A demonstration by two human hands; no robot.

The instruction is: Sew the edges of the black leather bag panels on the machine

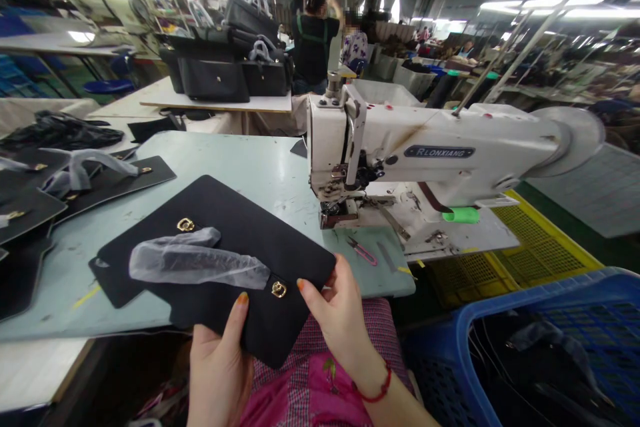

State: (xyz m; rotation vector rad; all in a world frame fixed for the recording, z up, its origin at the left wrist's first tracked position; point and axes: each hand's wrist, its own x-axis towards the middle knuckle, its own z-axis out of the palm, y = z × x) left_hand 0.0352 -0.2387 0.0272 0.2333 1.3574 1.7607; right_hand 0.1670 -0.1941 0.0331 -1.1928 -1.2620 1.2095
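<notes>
Both hands grip a flat black bag panel (220, 207), tilted over the front edge of the pale green worktop (210, 150). A handle wrapped in translucent plastic (195, 263) runs across the panel between two gold buckles. My left hand (223, 360) pinches the lower edge, thumb on top and fingers underneath. At the right corner my right hand (337, 307) holds the panel between thumb and fingers, close to one gold buckle (279, 289). Beyond the panel stands a white sewing machine (440, 147), its needle area apart from the panel. Pink thread snips (363, 251) lie below the needle area.
Similar black panels (120, 180) with wrapped handles are piled at the left. A blue basket (530, 293) at the lower right contains more black pieces. Finished-looking black bags (215, 77) stand on a table behind, near a person in dark clothing (315, 40). Yellow crates (535, 233) lie beneath the machine.
</notes>
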